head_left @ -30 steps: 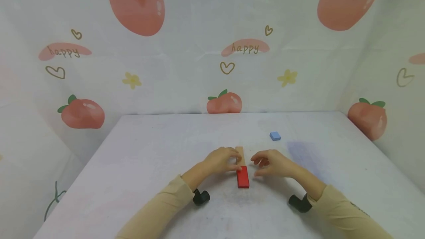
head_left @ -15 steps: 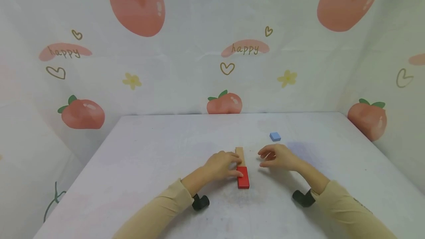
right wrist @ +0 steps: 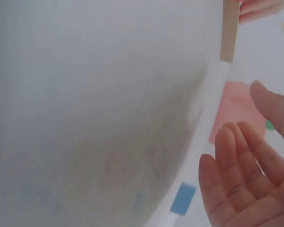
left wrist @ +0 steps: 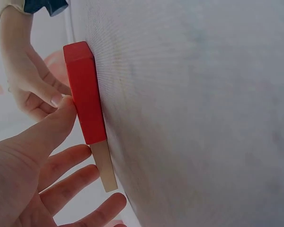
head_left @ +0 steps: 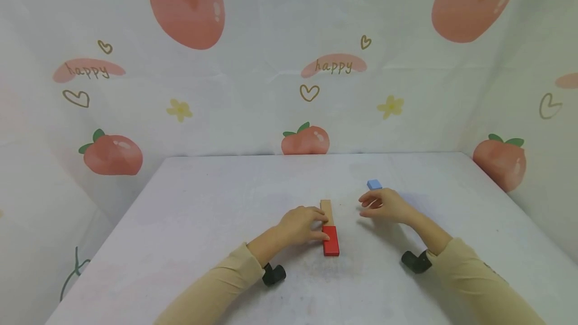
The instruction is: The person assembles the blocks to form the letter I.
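In the head view, a red rectangular block (head_left: 332, 247) lies on the table end to end with a plain wooden block (head_left: 326, 206), which sits just beyond it. My left hand (head_left: 299, 225) rests over their left side. Its thumb is on the red block and its fingertips lie at the wooden one, all on one side rather than wrapped round, as the left wrist view shows. Farther right, my right hand (head_left: 387, 205) hovers with loosely bent fingers and holds nothing. Just behind it is a small blue block (head_left: 374, 184), partly covered by the hand.
The white table (head_left: 235, 179) ends at a pale curtain (head_left: 253, 29) printed with peaches. A dark wrist mount (head_left: 273, 275) sits under the left forearm, and a similar black mount (head_left: 416, 262) under the right. A faint bluish stain marks the tabletop at right.
My right hand has moved away from the red and wooden blocks, right and farther back, to the blue block. My left hand has shifted slightly nearer me; the blocks have stayed put.
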Tool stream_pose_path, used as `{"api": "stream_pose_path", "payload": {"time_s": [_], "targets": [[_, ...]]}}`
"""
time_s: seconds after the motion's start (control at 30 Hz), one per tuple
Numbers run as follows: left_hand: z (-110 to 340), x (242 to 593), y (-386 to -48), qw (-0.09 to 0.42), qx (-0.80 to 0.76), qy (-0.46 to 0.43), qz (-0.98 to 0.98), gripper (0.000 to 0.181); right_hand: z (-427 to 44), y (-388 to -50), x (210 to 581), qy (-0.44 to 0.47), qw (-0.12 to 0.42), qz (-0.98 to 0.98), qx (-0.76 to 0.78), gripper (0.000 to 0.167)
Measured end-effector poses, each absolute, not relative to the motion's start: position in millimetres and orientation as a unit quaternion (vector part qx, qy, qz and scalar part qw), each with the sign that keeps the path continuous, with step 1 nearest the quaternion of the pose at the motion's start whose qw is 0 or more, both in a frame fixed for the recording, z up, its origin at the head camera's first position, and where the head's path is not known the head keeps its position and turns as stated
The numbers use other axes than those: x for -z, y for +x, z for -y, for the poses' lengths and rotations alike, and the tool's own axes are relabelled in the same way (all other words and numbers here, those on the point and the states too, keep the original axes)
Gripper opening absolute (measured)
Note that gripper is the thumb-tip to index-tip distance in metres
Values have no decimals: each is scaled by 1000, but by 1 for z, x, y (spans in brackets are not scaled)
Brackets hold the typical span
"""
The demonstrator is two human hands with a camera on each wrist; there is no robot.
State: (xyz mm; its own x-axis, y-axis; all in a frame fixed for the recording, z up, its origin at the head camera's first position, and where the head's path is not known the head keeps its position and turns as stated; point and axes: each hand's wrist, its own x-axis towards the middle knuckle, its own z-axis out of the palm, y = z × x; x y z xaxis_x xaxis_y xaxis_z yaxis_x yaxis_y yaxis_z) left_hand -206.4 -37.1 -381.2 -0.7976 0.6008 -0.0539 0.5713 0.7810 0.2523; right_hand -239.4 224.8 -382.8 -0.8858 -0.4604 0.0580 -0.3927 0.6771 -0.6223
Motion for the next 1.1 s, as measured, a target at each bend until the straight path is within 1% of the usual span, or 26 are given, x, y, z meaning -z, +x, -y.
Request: {"api": "stream_pose_path", "payload": {"time_s": [0.2, 0.3, 0.43, 0.8, 1.1], "targets": [[37, 380, -206, 73, -120, 310, -940, 44, -239, -246, 382, -225, 16, -905, 360, 37], [37, 381, -206, 76, -118, 309, -941, 44, -244, -249, 379, -201, 11, -912, 358, 36], [37, 379, -205, 81, -116, 306, -942, 45, -248, -251, 374, -155, 23, -924, 348, 36], [35, 379, -205, 87, -121, 297, -943, 45, -259, -261, 376, -95, 19, -926, 364, 42], [35, 376, -203, 93, -124, 296, -943, 45, -265, -267, 379, -50, 48, -923, 378, 46]]}}
